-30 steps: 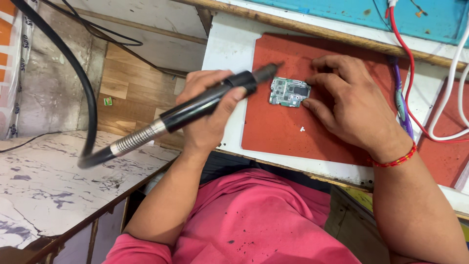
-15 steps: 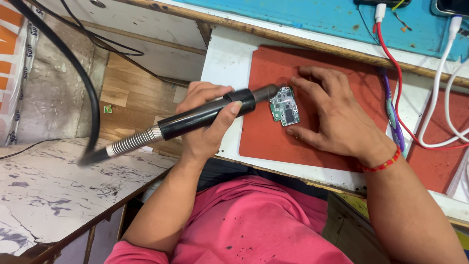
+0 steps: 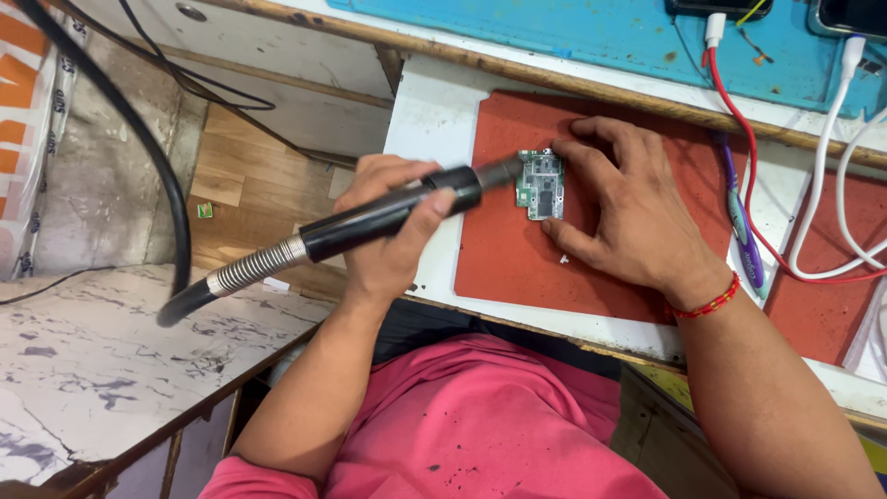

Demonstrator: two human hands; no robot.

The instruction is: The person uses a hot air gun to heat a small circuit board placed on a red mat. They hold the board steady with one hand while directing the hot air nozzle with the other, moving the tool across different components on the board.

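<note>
At centre frame, the left hand point(image 3: 393, 236) grips a black cylindrical hot-air handpiece point(image 3: 388, 214), nozzle at the left edge of a small green circuit board point(image 3: 540, 184) on the red rubber mat point(image 3: 517, 263). The right hand point(image 3: 628, 208) pins the board with spread fingertips; heat could likely scorch them or shift components.

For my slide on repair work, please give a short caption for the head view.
Left hand aims a black hot-air handpiece at a small green circuit board, steadied by the right hand on a red mat.
</note>
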